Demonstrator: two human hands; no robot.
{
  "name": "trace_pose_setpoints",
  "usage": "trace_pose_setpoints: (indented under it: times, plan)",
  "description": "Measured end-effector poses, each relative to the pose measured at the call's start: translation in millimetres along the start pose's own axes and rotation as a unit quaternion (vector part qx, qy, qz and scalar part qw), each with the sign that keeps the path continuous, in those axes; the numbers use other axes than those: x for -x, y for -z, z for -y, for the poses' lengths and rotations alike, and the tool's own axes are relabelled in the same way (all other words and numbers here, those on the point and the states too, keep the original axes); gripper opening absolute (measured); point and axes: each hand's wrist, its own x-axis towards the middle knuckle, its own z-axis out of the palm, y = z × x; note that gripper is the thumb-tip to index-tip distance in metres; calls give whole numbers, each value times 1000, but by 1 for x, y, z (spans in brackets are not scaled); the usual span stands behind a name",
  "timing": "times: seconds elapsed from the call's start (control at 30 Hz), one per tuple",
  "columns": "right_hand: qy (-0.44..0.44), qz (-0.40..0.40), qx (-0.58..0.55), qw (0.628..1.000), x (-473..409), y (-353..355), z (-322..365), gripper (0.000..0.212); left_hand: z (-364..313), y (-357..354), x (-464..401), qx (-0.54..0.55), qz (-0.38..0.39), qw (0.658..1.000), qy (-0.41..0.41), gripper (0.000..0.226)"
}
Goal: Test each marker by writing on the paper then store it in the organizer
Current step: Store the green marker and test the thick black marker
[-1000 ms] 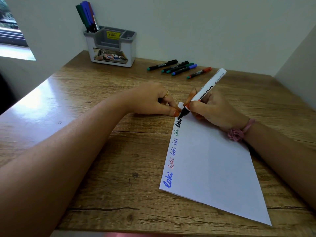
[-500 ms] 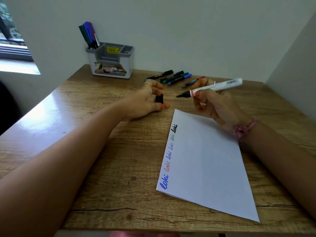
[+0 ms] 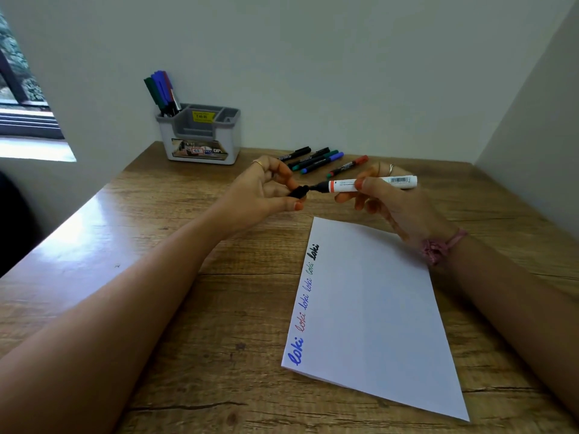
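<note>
White whiteboard marker [image 3: 372, 184] is lying horizontal above the table, gripped by the right hand [image 3: 388, 198], nib pointing left. Left hand [image 3: 266, 189] is pinching the black cap [image 3: 297, 192] directly at the nib, axes nearly aligned for capping.

Our corner desk by the window

We sit at a wooden table [image 3: 188, 308] between pale walls [image 3: 344, 57]; a window [image 3: 18, 98] glows beyond our left hand.

White marker [image 3: 372, 184] with orange band, black cap [image 3: 298, 192]; white paper [image 3: 372, 311]; grey organizer [image 3: 200, 133]; wood-grain table [image 3: 188, 308].
</note>
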Motion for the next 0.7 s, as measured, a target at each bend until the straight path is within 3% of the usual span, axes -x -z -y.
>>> trace_pose_setpoints:
  times: [0.17, 0.33, 0.4, 0.5, 0.7]
  plan:
    - [13, -2, 44, 999, 0, 0, 0, 16, 1, 0, 1, 2, 13, 1000, -11, 40]
    - [40, 13, 69, 997, 2, -1, 3, 4, -3, 0, 2, -12, 17, 1000, -19, 39]
    - [38, 21, 76, 996, 2, 1, 2, 11, -5, 1, 3, -12, 1, 1000, -19, 39]
    - [52, 19, 84, 995, 0, 6, 2, 23, -9, 2, 4, 31, -39, 999, -22, 40]
    - [93, 30, 129, 987, 1, 3, 3, 22, -14, -3, 3, 164, -106, 980, -20, 31]
